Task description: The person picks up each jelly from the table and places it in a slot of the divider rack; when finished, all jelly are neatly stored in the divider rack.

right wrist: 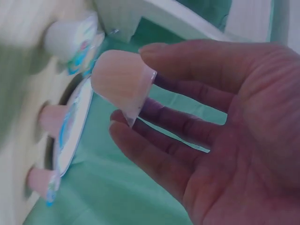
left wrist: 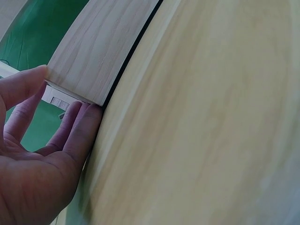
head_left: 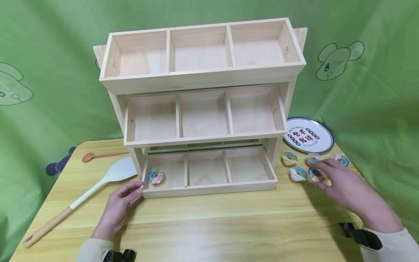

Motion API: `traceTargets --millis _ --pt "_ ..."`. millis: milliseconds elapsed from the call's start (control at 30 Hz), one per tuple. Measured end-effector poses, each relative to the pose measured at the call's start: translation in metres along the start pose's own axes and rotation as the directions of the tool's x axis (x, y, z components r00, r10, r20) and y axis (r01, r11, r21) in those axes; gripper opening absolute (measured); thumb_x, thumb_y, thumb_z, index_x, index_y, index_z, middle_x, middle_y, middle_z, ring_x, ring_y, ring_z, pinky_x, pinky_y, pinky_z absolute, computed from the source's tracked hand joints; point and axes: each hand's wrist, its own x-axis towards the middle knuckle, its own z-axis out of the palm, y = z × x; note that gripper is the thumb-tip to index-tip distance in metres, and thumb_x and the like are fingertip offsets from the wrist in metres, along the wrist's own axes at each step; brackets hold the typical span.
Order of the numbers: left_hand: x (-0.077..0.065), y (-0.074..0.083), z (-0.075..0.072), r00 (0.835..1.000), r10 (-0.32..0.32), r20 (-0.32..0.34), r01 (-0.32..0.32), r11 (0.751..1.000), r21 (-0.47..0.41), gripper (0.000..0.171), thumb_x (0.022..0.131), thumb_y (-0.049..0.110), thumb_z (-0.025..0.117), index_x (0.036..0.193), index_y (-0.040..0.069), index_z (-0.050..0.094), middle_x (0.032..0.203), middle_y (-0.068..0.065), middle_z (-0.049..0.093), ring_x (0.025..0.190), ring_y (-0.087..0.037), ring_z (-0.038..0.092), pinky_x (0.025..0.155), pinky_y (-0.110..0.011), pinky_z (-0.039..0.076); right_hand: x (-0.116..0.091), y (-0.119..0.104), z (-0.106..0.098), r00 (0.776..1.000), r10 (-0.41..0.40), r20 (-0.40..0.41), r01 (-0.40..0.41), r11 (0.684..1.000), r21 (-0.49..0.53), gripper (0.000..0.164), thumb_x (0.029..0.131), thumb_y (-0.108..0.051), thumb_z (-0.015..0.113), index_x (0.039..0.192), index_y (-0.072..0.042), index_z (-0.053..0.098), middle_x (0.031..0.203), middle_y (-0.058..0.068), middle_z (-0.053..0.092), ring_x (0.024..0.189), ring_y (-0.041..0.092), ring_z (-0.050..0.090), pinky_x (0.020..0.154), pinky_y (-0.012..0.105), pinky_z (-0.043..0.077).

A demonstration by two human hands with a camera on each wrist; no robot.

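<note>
On the right, my right hand (head_left: 347,185) pinches a jelly cup (right wrist: 119,77) between thumb and fingers, its pale orange base showing in the right wrist view. Around it are several other jelly cups (head_left: 298,174) with printed lids. My left hand (head_left: 119,207) holds the front left corner of the bottom tray (head_left: 209,190) of a three-tier wooden rack. In the left wrist view the thumb is at the tray's upper edge, the other fingers at its end and lower corner. One jelly cup (head_left: 155,177) lies in that tray's left compartment.
The rack's middle tray (head_left: 203,138) and top tray (head_left: 203,78) each have three compartments. A white plate (head_left: 304,136) with a blue rim sits behind the cups. At the left lie a white spatula (head_left: 112,174) and a small orange spoon (head_left: 101,155). Green cloth (head_left: 360,109) hangs behind.
</note>
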Motion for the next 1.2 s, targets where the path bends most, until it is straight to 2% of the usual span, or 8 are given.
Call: traceTargets --millis 200,400,500,667,833,1000,1100,1200 --pt "0.001 0.002 -0.001 1.0 0.01 -0.004 -0.01 1.0 -0.009 0.022 0.092 -0.001 0.063 0.111 0.007 0.071 0.115 -0.004 0.063 0.108 -0.019 0.062 0.096 -0.033 0.053 0.009 -0.016 -0.009 0.998 -0.061 -0.002 0.061 0.998 0.004 0.045 0.079 -0.008 0.078 0.12 0.002 0.062 0.104 0.015 0.06 0.082 0.029 0.062 0.068 0.053 0.055" --pt "0.001 0.002 0.001 1.0 0.009 0.001 -0.009 1.0 -0.009 0.022 0.092 -0.001 0.063 0.108 0.012 0.073 0.115 -0.005 0.063 0.108 -0.019 0.062 0.096 -0.033 0.053 0.018 -0.029 -0.013 0.995 -0.094 0.039 0.093 0.995 0.029 0.04 0.081 -0.007 0.077 0.118 0.0 0.063 0.102 0.01 0.059 0.076 0.018 0.059 0.065 0.045 0.055" --pt "0.001 0.003 0.001 1.0 0.01 0.001 -0.01 1.0 -0.005 0.022 0.092 -0.001 0.063 0.109 0.011 0.072 0.114 -0.002 0.063 0.108 -0.019 0.062 0.096 -0.033 0.052 0.02 -0.036 -0.014 0.992 -0.12 0.033 0.119 0.992 0.03 0.04 0.08 -0.006 0.078 0.117 -0.001 0.064 0.103 0.01 0.059 0.076 0.019 0.059 0.066 0.046 0.054" --pt "0.001 0.002 0.0 1.0 0.002 -0.01 -0.003 1.0 -0.005 0.022 0.092 -0.001 0.063 0.111 0.008 0.071 0.114 -0.001 0.063 0.108 -0.019 0.062 0.096 -0.033 0.052 0.023 -0.048 -0.016 0.987 -0.156 0.04 0.153 0.986 0.062 0.042 0.081 -0.006 0.078 0.12 -0.004 0.065 0.114 0.014 0.06 0.083 0.02 0.063 0.076 0.055 0.054" --pt "0.001 0.001 0.001 1.0 0.002 -0.005 -0.002 1.0 0.0 0.022 0.092 -0.001 0.064 0.111 0.008 0.071 0.117 -0.005 0.062 0.109 -0.021 0.061 0.096 -0.033 0.052 0.027 -0.058 -0.015 0.978 -0.193 0.081 0.183 0.976 0.114 0.043 0.083 -0.005 0.076 0.124 -0.004 0.064 0.116 0.011 0.06 0.084 0.013 0.063 0.072 0.04 0.057" --pt "0.0 0.0 0.002 1.0 0.008 0.004 -0.008 1.0 -0.002 0.022 0.092 -0.001 0.063 0.11 0.009 0.072 0.115 -0.004 0.062 0.109 -0.02 0.061 0.096 -0.033 0.052 0.032 -0.068 -0.013 0.97 -0.228 0.086 0.217 0.968 0.122 0.041 0.082 -0.004 0.077 0.121 -0.006 0.066 0.111 0.004 0.06 0.083 0.012 0.062 0.068 0.034 0.057" --pt "0.0 0.0 0.002 1.0 0.012 -0.001 -0.012 1.0 -0.004 0.022 0.092 -0.001 0.063 0.113 0.005 0.07 0.115 -0.003 0.062 0.109 -0.021 0.061 0.096 -0.034 0.052 0.034 -0.073 -0.012 0.967 -0.237 0.088 0.225 0.966 0.129 0.04 0.079 -0.003 0.077 0.118 -0.008 0.067 0.108 0.002 0.059 0.08 0.011 0.06 0.064 0.031 0.055" --pt "0.0 0.0 0.001 1.0 0.01 -0.006 -0.01 1.0 -0.003 0.023 0.092 -0.001 0.063 0.114 0.002 0.068 0.116 -0.005 0.062 0.109 -0.021 0.061 0.096 -0.034 0.052 0.036 -0.078 -0.011 0.969 -0.228 0.099 0.215 0.968 0.127 0.04 0.077 -0.004 0.077 0.115 -0.011 0.067 0.109 0.001 0.06 0.083 0.013 0.06 0.076 0.047 0.056"
